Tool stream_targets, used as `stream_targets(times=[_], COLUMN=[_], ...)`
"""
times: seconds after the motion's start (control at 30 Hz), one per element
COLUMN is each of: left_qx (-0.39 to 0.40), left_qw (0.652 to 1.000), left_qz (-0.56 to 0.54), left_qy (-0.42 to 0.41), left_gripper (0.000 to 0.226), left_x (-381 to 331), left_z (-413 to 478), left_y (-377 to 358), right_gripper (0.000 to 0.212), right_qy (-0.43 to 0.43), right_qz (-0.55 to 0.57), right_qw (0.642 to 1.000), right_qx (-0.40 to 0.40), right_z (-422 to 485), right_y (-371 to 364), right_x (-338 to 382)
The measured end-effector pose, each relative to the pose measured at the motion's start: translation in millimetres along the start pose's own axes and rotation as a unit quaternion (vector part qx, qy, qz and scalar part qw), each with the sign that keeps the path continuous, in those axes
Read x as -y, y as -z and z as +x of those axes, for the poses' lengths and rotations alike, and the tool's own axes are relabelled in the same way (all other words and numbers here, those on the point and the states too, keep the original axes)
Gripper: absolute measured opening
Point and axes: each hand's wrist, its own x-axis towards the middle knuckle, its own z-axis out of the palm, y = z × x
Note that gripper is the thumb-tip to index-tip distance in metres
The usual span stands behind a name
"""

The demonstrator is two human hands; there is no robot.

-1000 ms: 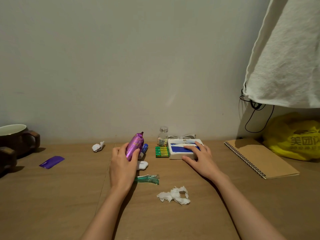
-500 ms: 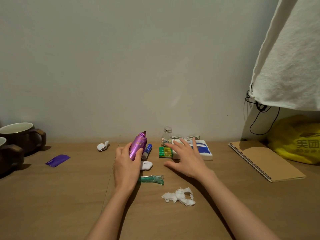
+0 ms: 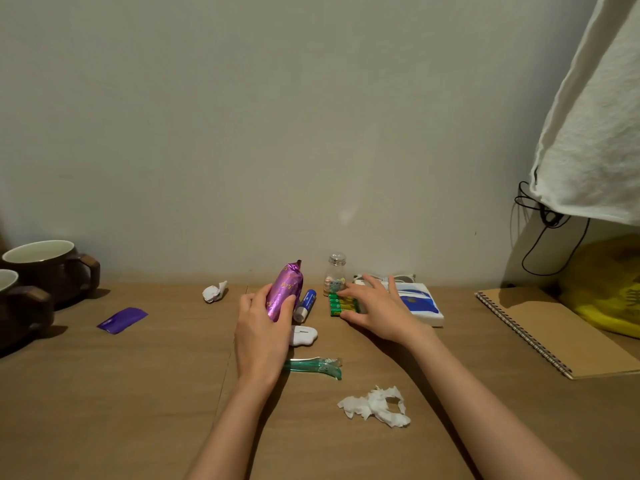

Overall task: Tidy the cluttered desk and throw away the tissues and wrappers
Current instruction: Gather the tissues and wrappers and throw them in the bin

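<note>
Left hand (image 3: 261, 336): I see it clasping a shiny purple foil-wrapped tube (image 3: 285, 289), tilted, above the wooden desk (image 3: 138, 393) | Right hand (image 3: 375, 311): fingers spread, uncurled, over a green pack of batteries (image 3: 337, 304), grasping nothing | Litter: torn white tissue (image 3: 375, 407) nearest me; crumpled white wad (image 3: 214, 292) and flat purple wrapper (image 3: 122, 319) lie leftward.
</note>
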Motion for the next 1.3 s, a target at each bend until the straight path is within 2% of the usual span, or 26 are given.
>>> stream_targets(times=[0.33,0.43,0.5,0.63,0.87,1.1,1.3], left_qx=[0.001,-0.003,-0.015,-0.032,-0.037,-0.027,-0.025], left_qw=[1.0,1.0,1.0,0.999,0.998,0.998,0.999], left_qz=[-0.002,-0.007,-0.015,-0.03,-0.037,-0.039,-0.031], left_qy=[0.002,0.007,0.015,0.031,0.032,0.031,0.023], left_gripper=[0.042,0.042,0.041,0.04,0.038,0.039,0.041], left_x=[1,0,0,0,-2,-1,0], left_z=[1,2,3,5,4,6,6], left_y=[1,4,8,15,17,13,14], right_gripper=[0.042,0.04,0.036,0.037,0.038,0.038,0.038], right_qy=[-0.039,-0.034,-0.001,0.083,0.079,0.003,-0.046], right_qz=[0.024,0.009,0.033,-0.005,-0.021,0.05,-0.007], right_qw=[0.998,0.994,0.989,0.992,0.993,0.997,0.999], right_qx=[-0.032,-0.108,-0.145,-0.093,-0.081,-0.055,-0.014], right_z=[12,5,3,10,21,14,5], right_y=[-4,1,6,4,-8,-4,0], right_x=[14,23,36,60,58,46,58])
